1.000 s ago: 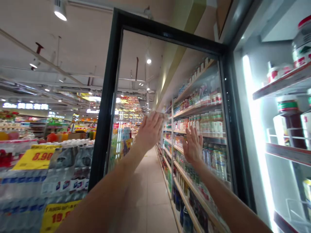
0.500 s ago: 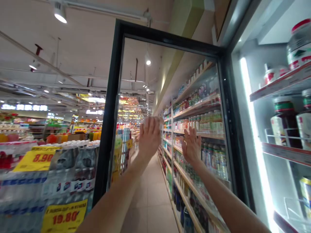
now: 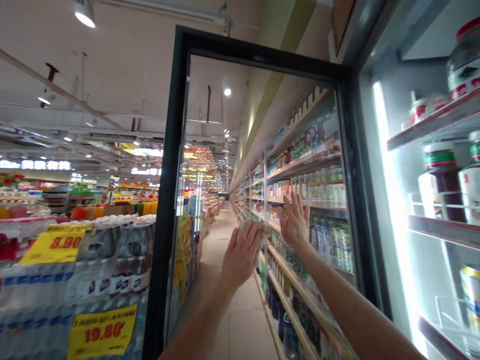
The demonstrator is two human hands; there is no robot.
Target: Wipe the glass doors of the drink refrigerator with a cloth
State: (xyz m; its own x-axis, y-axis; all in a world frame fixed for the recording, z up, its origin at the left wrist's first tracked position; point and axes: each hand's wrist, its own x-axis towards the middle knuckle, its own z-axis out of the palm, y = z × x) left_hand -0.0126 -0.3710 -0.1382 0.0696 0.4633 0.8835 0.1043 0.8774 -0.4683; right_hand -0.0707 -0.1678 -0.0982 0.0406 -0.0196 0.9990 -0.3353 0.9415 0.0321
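A glass cooler door (image 3: pixel 210 107) with a black frame (image 3: pixel 167 200) stands open in front of me. Against its pane, low in the middle, is my left hand (image 3: pixel 242 257), its fingers bent over a pale cloth (image 3: pixel 264 231). Most of the cloth is hidden under the fingers and slightly blurred. To the right and a little higher, my right hand (image 3: pixel 295 222) rests on the glass with fingers spread, holding nothing.
Lit cooler shelves (image 3: pixel 442 227) with bottles are at the right. Bottle packs (image 3: pixel 112 280) with yellow price signs (image 3: pixel 103 332) are stacked at left. Through the pane show drink shelves (image 3: pixel 307 165) and a tiled aisle (image 3: pixel 243 325).
My left hand has moved down and slightly right across the glass with the cloth. My right hand has stayed nearly in place. The view has shifted slightly.
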